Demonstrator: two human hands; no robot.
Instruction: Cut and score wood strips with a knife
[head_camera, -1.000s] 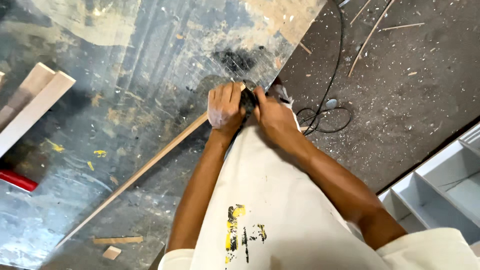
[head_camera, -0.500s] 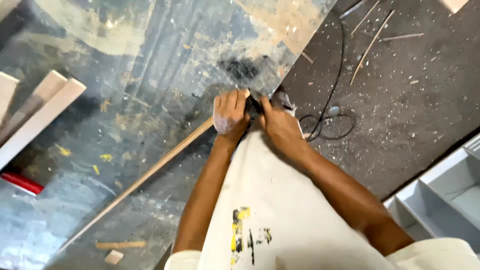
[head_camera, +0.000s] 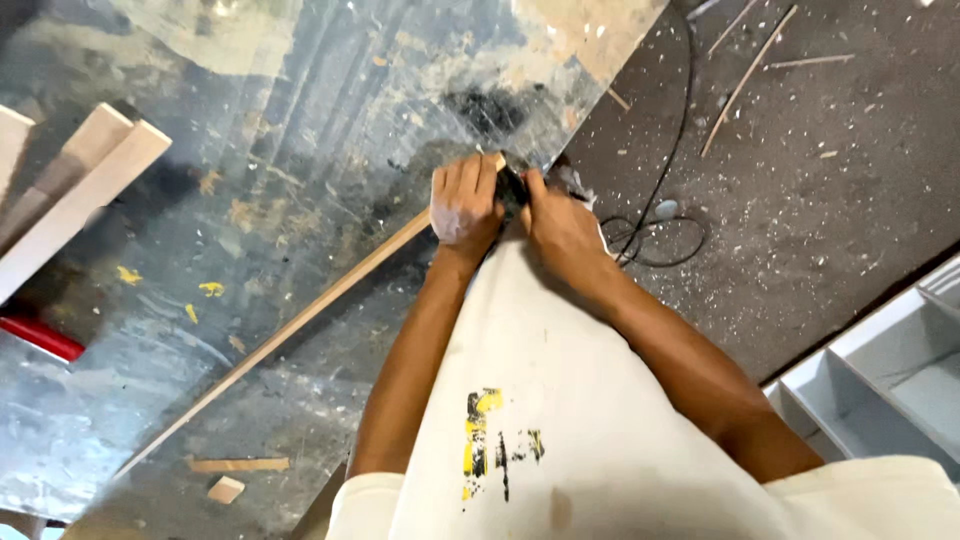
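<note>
My left hand (head_camera: 463, 205) is closed over the near end of a long thin wooden strip (head_camera: 300, 318) that lies slanting across a shiny, stained metal-topped bench (head_camera: 250, 150). My right hand (head_camera: 560, 225) grips a small dark power tool (head_camera: 513, 185) pressed against that same end of the strip. Most of the tool is hidden between my hands. A black cable (head_camera: 660, 215) runs from it and coils on the floor.
Pale wooden boards (head_camera: 75, 195) lie at the bench's left edge, with a red object (head_camera: 40, 338) below them. Small wood offcuts (head_camera: 235, 475) lie near the front. The dark floor (head_camera: 820, 150) holds sawdust and thin sticks. Grey shelving (head_camera: 890, 370) stands at the right.
The view has shifted a little; both hands keep their grip at the strip's end, sitting slightly lower and more to the right in the picture.
</note>
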